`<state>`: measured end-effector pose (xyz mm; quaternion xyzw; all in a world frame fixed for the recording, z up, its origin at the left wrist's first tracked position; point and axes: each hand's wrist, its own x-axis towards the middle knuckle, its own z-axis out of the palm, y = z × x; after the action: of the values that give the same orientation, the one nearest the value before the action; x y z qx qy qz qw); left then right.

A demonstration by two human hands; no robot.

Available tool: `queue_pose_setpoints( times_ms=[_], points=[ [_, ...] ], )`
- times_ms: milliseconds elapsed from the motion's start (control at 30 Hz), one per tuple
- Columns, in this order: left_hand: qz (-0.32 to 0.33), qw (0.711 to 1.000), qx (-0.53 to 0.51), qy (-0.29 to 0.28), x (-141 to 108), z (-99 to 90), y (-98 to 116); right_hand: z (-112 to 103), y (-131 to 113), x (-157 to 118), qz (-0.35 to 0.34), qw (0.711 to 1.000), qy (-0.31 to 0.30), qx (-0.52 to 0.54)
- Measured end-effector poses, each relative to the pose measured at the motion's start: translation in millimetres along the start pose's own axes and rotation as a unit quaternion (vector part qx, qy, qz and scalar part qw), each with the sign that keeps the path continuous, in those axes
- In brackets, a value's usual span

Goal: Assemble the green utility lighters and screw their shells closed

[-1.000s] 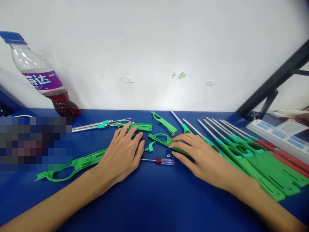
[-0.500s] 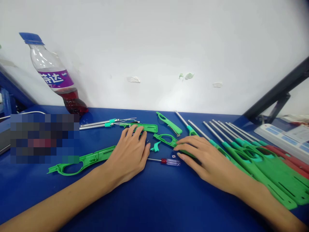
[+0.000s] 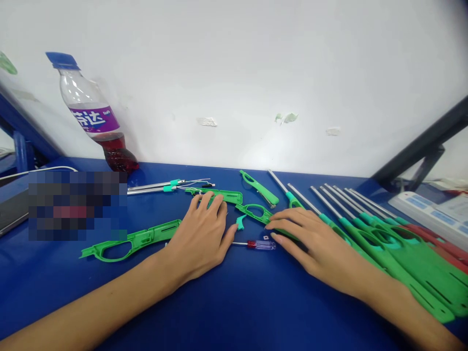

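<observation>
The left hand [image 3: 203, 234] lay palm down over the table [image 3: 234, 302], its grip spread, thumb apart from the fingers, near a green shell half with wires [image 3: 228, 196]; it covered part of the screwdriver [image 3: 261, 244]. The right hand [image 3: 310, 236] arched over the looped green shell [image 3: 266, 217], hiding its far end; whether that grip pinched the shell or merely rested on it, I could not tell. Between the hands sat a teal trigger piece [image 3: 240, 223]. A longer green shell [image 3: 142, 239] stretched left, partly behind the left hand, with metal rods [image 3: 151, 185] beyond it. A small green handle [image 3: 261, 190] lay near the wall. Green lighters [image 3: 405, 273] crowded the right arm's outer side, next to a power strip [image 3: 426, 214]. A bottle [image 3: 95, 119] stood at the left rear.
</observation>
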<state>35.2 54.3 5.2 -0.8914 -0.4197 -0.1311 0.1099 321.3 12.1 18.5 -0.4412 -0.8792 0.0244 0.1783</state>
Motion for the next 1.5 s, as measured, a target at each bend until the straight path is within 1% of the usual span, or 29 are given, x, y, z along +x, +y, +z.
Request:
queue_pose_setpoints(
  times_ms=[200,400,500,733,1100,1500],
  points=[
    [0.001,1.000,-0.015,-0.010,-2.1,-0.8,3.2,1.9,1.2,-2.8,0.006,1.000,0.001,0.000],
    [0.000,0.999,-0.031,-0.038,-3.0,5.3,0.5,2.5,2.4,-3.9,0.006,1.000,-0.007,0.003],
    [-0.006,0.998,-0.035,-0.042,-3.1,7.0,0.8,2.6,2.1,-3.7,0.007,1.000,-0.005,0.001],
    [-0.008,0.998,-0.047,-0.042,-2.5,2.8,2.0,1.8,1.0,-3.2,0.002,1.000,0.002,-0.004],
    [-0.020,0.996,-0.053,-0.072,-0.7,4.1,1.4,1.3,1.6,-3.0,-0.003,1.000,0.006,-0.007],
    [-0.007,0.997,-0.056,-0.060,-0.9,1.8,2.3,2.7,1.8,-4.4,-0.006,1.000,0.005,-0.008]
  ],
)
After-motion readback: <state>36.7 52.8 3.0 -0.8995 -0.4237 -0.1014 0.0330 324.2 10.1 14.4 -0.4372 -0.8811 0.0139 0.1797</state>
